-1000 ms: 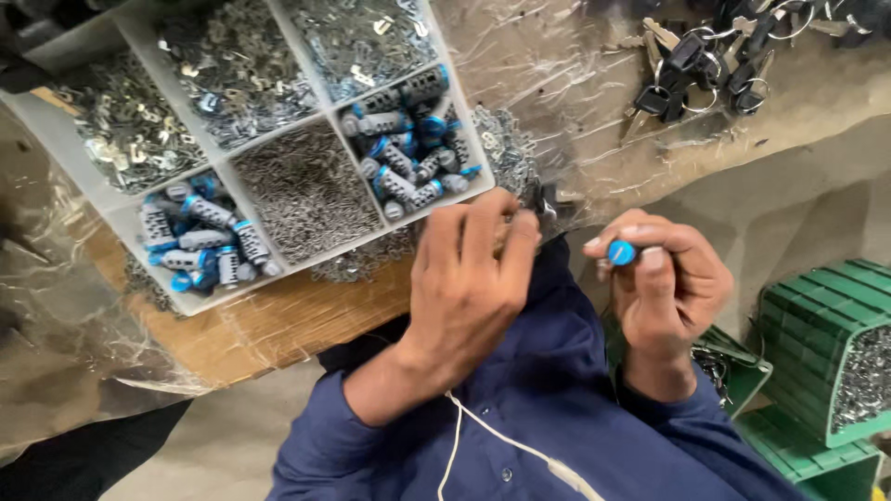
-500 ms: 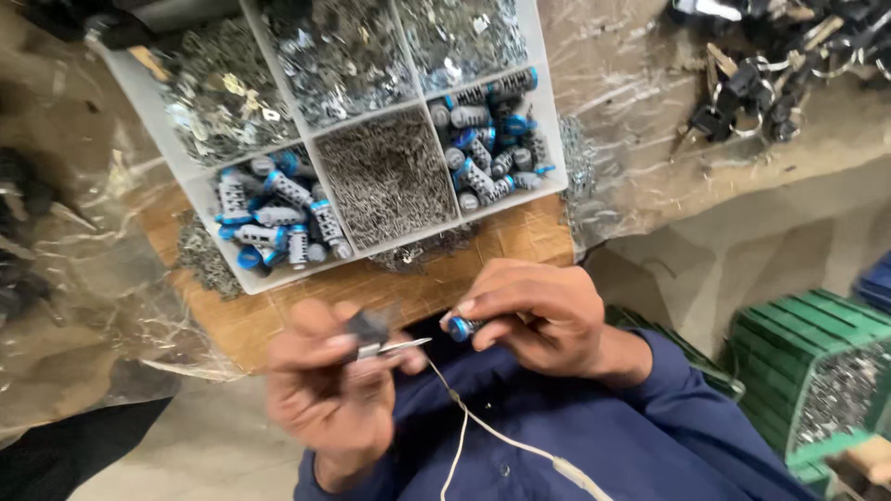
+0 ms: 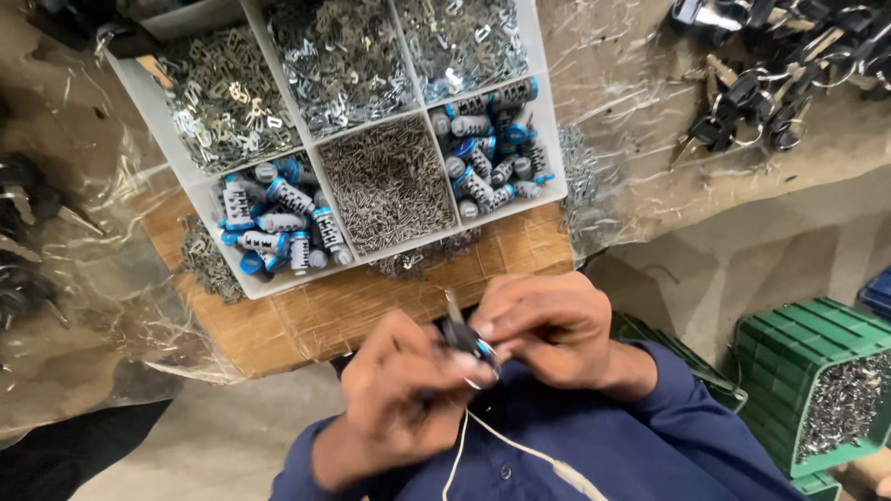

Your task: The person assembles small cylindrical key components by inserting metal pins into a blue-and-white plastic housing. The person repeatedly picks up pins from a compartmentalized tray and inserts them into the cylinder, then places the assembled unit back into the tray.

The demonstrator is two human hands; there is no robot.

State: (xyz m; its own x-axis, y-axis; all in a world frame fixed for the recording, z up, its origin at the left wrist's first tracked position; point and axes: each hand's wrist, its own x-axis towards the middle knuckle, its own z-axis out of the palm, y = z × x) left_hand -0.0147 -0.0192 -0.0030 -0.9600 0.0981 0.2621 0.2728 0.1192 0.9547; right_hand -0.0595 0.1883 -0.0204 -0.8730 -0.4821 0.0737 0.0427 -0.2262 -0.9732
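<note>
Head view: left hand (image 3: 394, 399), right hand (image 3: 548, 325) pinch key (image 3: 461, 336) (black-headed) below white tray (image 3: 186, 176).

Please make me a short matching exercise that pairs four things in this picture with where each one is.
Things:
1. bunch of dark keys
2. green crate
3. thin metal pins
4. small key with a dark head

Places:
A. in the middle front compartment of the white tray
B. between the fingers of the left hand and the right hand
C. far right of the bench, on the clear plastic sheet
D. low down at the right, beside the bench

Pairs: 1-C, 2-D, 3-A, 4-B
</note>
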